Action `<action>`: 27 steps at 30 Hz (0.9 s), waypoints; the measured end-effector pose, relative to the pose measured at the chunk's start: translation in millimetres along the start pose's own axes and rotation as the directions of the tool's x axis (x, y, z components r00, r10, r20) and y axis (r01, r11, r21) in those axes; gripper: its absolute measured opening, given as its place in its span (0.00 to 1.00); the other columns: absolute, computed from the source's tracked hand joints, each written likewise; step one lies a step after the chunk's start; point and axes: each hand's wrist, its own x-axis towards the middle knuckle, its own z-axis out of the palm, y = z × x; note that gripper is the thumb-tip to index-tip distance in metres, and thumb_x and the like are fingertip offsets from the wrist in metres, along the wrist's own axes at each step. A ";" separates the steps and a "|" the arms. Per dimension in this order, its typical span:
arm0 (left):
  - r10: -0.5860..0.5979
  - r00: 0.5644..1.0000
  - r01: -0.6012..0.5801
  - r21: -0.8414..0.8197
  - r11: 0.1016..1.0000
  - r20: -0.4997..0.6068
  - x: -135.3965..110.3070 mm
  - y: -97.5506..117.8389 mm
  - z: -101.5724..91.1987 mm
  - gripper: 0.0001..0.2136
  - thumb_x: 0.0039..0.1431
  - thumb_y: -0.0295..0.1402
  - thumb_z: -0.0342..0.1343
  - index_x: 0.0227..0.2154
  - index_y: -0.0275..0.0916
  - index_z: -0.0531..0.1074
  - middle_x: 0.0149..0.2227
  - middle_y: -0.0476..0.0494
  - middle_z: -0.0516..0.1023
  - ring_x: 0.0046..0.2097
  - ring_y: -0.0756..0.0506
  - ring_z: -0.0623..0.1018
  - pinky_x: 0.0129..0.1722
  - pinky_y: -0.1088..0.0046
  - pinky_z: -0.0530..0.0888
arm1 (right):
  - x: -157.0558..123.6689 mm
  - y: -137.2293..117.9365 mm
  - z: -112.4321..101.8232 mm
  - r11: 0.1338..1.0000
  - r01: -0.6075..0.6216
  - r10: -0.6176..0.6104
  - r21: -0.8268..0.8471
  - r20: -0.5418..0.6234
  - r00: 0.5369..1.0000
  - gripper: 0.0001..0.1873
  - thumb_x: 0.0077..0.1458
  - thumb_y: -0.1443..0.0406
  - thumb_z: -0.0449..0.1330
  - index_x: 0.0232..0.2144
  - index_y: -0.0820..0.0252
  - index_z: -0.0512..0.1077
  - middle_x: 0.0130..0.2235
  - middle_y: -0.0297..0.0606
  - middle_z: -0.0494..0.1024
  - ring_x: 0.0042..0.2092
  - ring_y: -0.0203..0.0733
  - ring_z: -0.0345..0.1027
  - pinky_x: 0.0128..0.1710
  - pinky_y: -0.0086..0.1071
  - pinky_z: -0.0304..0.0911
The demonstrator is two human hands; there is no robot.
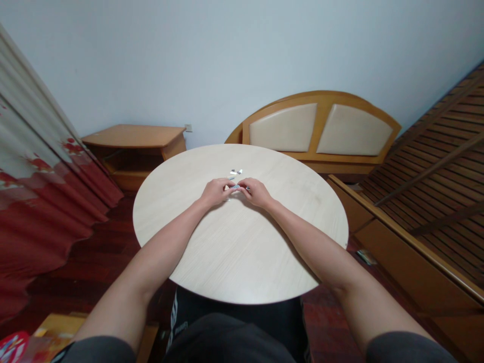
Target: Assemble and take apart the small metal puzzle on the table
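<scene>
Both my hands meet over the far half of the round table. Between the fingertips of my left hand (217, 191) and my right hand (257, 192) is a small light-blue piece (236, 187), too small to name more closely. The fingers of each hand are pinched on it from opposite sides. Just beyond the hands lie a few small white and dark pieces (236, 172). A thin bluish piece (231, 178) rests near my left fingers, and part of something white shows beneath that hand.
The pale round table (242, 252) stands before my knees. Behind it are a wooden cabinet (139, 135) and a padded headboard (283, 131). Wooden bed parts (416, 252) and slats lean at the right. A red and white curtain (41, 201) hangs at the left.
</scene>
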 end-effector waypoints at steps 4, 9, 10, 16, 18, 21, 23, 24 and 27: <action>-0.002 1.000 0.002 0.008 1.000 0.002 -0.3 -0.2 -0.8 0.11 0.68 0.41 0.65 0.41 0.41 0.87 0.38 0.42 0.87 0.35 0.46 0.79 0.37 0.71 0.69 | -0.7 0.0 0.5 1.000 0.000 0.000 -0.006 0.005 1.000 0.15 0.73 0.58 0.57 0.44 0.60 0.81 0.42 0.46 0.85 0.43 0.48 0.75 0.46 0.37 0.65; -0.008 1.000 0.007 0.019 1.000 0.011 0.3 -0.2 -0.8 0.09 0.66 0.39 0.66 0.40 0.40 0.88 0.36 0.41 0.87 0.34 0.46 0.79 0.36 0.71 0.68 | -0.7 0.9 1.2 1.000 0.002 -0.002 -0.012 0.017 1.000 0.15 0.72 0.58 0.57 0.45 0.59 0.81 0.43 0.47 0.85 0.44 0.49 0.76 0.47 0.38 0.66; -0.009 1.000 0.008 0.019 1.000 0.012 0.5 -0.4 -0.5 0.09 0.66 0.38 0.66 0.40 0.40 0.88 0.36 0.41 0.87 0.34 0.46 0.79 0.36 0.71 0.68 | -0.6 1.0 1.2 1.000 0.002 -0.002 -0.014 0.021 1.000 0.15 0.72 0.58 0.57 0.45 0.59 0.81 0.43 0.47 0.85 0.44 0.49 0.76 0.47 0.38 0.66; -0.015 1.000 0.015 0.019 1.000 0.016 0.8 -1.8 1.3 0.08 0.63 0.31 0.64 0.42 0.41 0.88 0.38 0.42 0.88 0.34 0.46 0.79 0.37 0.72 0.70 | -0.7 -0.1 -0.6 1.000 -0.009 0.009 -0.022 0.022 1.000 0.15 0.72 0.59 0.57 0.46 0.60 0.81 0.44 0.47 0.85 0.45 0.50 0.76 0.47 0.38 0.65; -0.020 1.000 0.019 0.017 1.000 0.018 0.7 -1.6 1.2 0.09 0.63 0.30 0.64 0.42 0.41 0.88 0.38 0.42 0.88 0.35 0.46 0.79 0.37 0.72 0.70 | -0.8 -1.1 -1.4 1.000 -0.016 0.017 -0.023 0.022 1.000 0.14 0.72 0.60 0.57 0.46 0.59 0.82 0.44 0.47 0.85 0.45 0.49 0.76 0.47 0.37 0.65; -0.028 0.999 0.028 0.014 1.000 0.023 0.3 -0.6 0.4 0.11 0.62 0.29 0.64 0.44 0.41 0.88 0.38 0.43 0.88 0.35 0.46 0.79 0.37 0.72 0.70 | -0.7 -2.3 -2.1 0.999 -0.029 0.030 -0.022 0.021 0.999 0.13 0.71 0.60 0.58 0.45 0.59 0.82 0.44 0.46 0.85 0.45 0.49 0.76 0.47 0.37 0.65; -0.031 0.999 0.031 0.014 0.999 0.025 0.2 0.1 -0.1 0.11 0.61 0.29 0.63 0.44 0.41 0.88 0.38 0.43 0.88 0.35 0.46 0.80 0.37 0.72 0.70 | -0.7 -2.8 -2.4 0.999 -0.034 0.035 -0.024 0.024 0.999 0.13 0.71 0.60 0.58 0.45 0.59 0.82 0.43 0.46 0.85 0.44 0.48 0.75 0.47 0.36 0.64; -0.032 0.999 0.032 0.014 0.999 0.025 0.2 0.3 -0.3 0.11 0.61 0.29 0.63 0.44 0.41 0.88 0.38 0.43 0.88 0.35 0.46 0.80 0.37 0.72 0.70 | -0.7 -2.9 -2.5 0.999 -0.034 0.035 -0.026 0.027 0.999 0.14 0.71 0.60 0.58 0.45 0.59 0.82 0.43 0.46 0.85 0.44 0.48 0.75 0.47 0.36 0.64; -0.036 0.999 0.036 0.011 0.999 0.024 0.1 0.9 -0.6 0.12 0.61 0.29 0.63 0.44 0.41 0.88 0.39 0.42 0.88 0.35 0.46 0.80 0.37 0.72 0.71 | -0.7 -2.8 -2.4 0.999 -0.031 0.032 -0.030 0.030 0.999 0.14 0.72 0.59 0.58 0.45 0.59 0.82 0.43 0.46 0.85 0.44 0.48 0.75 0.47 0.36 0.64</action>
